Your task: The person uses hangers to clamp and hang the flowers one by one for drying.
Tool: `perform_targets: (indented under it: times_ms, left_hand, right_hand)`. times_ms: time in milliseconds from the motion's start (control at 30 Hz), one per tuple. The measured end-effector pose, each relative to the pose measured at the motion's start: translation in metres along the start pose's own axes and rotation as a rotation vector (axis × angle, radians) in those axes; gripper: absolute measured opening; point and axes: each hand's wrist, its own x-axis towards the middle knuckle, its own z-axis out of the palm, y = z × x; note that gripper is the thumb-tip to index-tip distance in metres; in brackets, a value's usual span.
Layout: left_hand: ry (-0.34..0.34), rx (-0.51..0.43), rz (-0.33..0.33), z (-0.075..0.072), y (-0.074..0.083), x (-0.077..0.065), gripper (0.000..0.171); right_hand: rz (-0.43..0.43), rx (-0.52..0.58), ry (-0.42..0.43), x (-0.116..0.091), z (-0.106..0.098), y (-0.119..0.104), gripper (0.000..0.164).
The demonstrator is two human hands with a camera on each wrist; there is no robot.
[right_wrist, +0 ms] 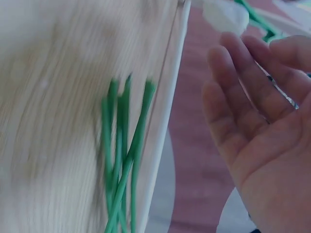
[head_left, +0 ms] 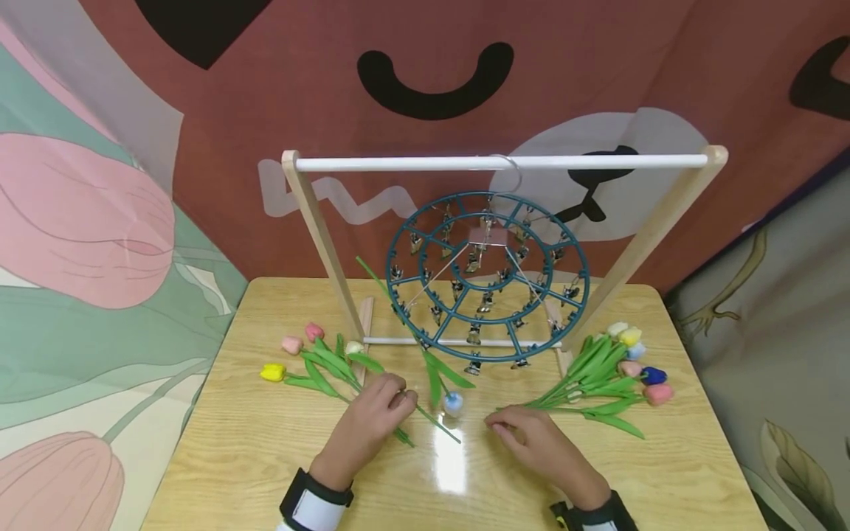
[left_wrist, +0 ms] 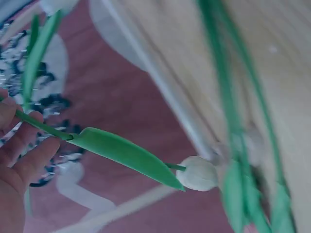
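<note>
My left hand [head_left: 367, 424] pinches the stem of a white artificial tulip [left_wrist: 198, 174]; its green leaf [left_wrist: 126, 156] stretches between fingers and bloom in the left wrist view. A pale blue tulip [head_left: 453, 403] hangs head down at the front of a round blue clip hanger [head_left: 488, 276], its stem slanting up past the ring's left side. My right hand [head_left: 541, 442] holds nothing, its fingers loosely bent in the right wrist view. It is near the stem ends [right_wrist: 124, 145] of a bunch of tulips [head_left: 591, 376] on the right.
The hanger hooks over the white bar [head_left: 412, 164] of a wooden stand [head_left: 322, 243] on the wooden table [head_left: 219, 442]. At the left lie a yellow tulip [head_left: 272, 372] and pink tulips [head_left: 314, 332]. A printed cloth [head_left: 299, 96] hangs behind.
</note>
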Motion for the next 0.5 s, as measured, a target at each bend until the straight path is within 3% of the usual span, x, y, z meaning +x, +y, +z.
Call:
perform_targets:
  times_ms: [133, 233, 367, 500]
  left_hand:
    - [0.057, -0.05, -0.014, -0.008, 0.01, 0.012, 0.028]
    - [0.092, -0.129, -0.078, -0.015, 0.016, 0.02, 0.027]
    - [0.194, -0.308, -0.186, -0.021, 0.022, 0.028, 0.019]
    - [0.324, -0.548, -0.27, -0.022, 0.026, 0.032, 0.013]
  right_hand:
    - [-0.077, 0.03, -0.022, 0.007, 0.009, -0.012, 0.023]
    - [-0.146, 0.025, -0.009, 0.014, 0.016, -0.019, 0.03]
    - [-0.179, -0.031, 0.018, 0.02, 0.02, -0.026, 0.042]
    - [-0.129, -0.082, 0.029, 0.025, 0.02, -0.031, 0.055]
